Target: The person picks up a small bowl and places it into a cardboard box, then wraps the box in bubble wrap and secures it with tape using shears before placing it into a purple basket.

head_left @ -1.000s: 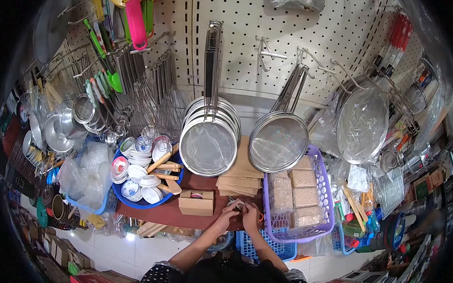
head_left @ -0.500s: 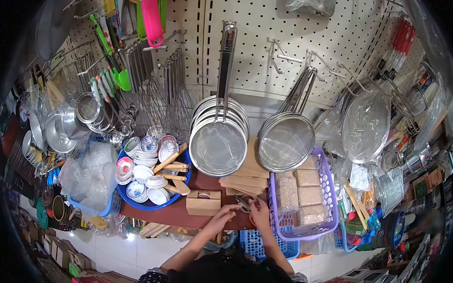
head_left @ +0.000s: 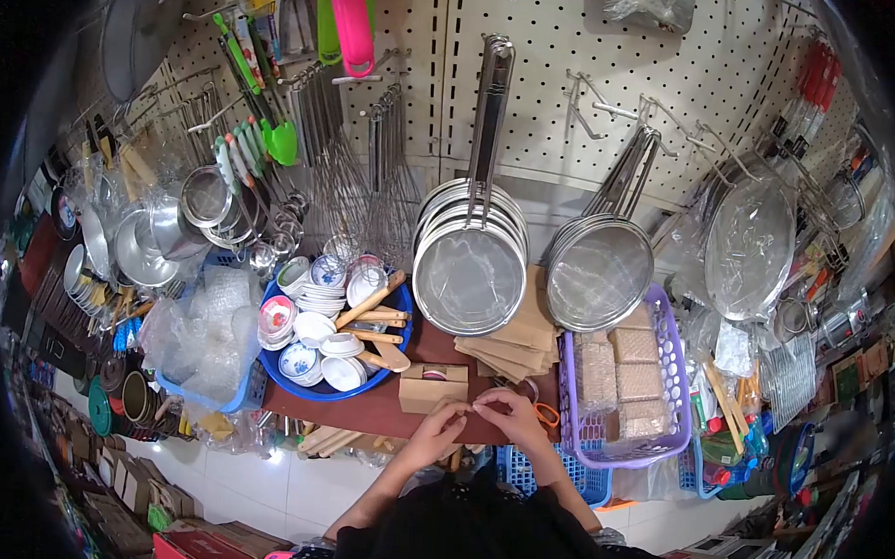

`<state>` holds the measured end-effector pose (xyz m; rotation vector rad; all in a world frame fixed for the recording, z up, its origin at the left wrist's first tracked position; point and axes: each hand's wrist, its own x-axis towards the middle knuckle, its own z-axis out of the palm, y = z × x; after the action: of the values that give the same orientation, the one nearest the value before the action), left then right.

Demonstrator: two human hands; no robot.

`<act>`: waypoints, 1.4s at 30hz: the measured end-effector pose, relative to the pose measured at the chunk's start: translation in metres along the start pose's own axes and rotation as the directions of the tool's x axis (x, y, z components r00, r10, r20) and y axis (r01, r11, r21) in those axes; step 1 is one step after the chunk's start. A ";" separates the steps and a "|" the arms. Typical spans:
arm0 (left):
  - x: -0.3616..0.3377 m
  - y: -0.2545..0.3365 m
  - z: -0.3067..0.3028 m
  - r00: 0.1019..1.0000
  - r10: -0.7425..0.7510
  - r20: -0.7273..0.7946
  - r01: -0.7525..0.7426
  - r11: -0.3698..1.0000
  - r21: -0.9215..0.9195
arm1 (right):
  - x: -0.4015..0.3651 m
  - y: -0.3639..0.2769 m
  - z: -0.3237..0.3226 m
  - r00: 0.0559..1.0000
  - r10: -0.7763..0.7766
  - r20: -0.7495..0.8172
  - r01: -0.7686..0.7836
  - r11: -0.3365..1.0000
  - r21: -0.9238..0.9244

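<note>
Over the front edge of the brown table (head_left: pixel 315 409), my left hand (head_left: pixel 438 431) and my right hand (head_left: pixel 516 420) are close together. Both are closed in a pinch, fingertips nearly meeting. Whatever lies between the fingertips is too small to make out. Just behind my left hand stands a small cardboard box (head_left: pixel 433 390) with a round pinkish-rimmed item in its top. Partly hidden behind my right hand is a roll of tape (head_left: pixel 529 389). The orange handle of a pair of scissors (head_left: pixel 547 414) shows to the right of that hand.
A blue basin (head_left: pixel 317 391) of small bowls and wooden-handled tools stands left. To the right, a purple basket (head_left: pixel 627 457) holds bubble-wrapped packs. Flat brown cardboard pieces (head_left: pixel 514 346) lie behind. Large strainers (head_left: pixel 470 280) hang from the pegboard (head_left: pixel 531 135).
My right hand has come away from the tape roll and its fingertips now meet those of my left. The whole view has shifted, so the scenery sits further right.
</note>
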<state>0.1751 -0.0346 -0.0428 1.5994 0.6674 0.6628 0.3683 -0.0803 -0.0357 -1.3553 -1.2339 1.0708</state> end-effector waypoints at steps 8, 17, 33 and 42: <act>-0.011 -0.021 -0.006 0.926 -0.272 -0.263 0.192 0.937 -0.291 | 0.005 -0.010 0.020 0.997 -0.068 -0.033 0.069 0.997 0.021; -0.003 -0.104 -0.026 0.683 0.160 -0.712 0.185 0.906 0.381 | 0.049 0.015 0.028 0.997 -0.023 -0.069 0.037 0.980 0.198; -0.020 -0.112 -0.022 0.739 -0.197 -0.645 -0.080 0.924 -0.373 | 0.036 0.064 0.050 0.994 0.110 -0.003 -0.106 0.963 0.248; -0.009 -0.099 -0.029 0.751 -0.237 -0.617 0.028 0.944 -0.328 | 0.053 0.084 0.047 0.989 0.141 -0.042 -0.130 0.971 0.198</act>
<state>0.1424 -0.0104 -0.1380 0.9987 1.1211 1.1756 0.3386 -0.0238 -0.1246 -1.3229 -0.9791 1.2083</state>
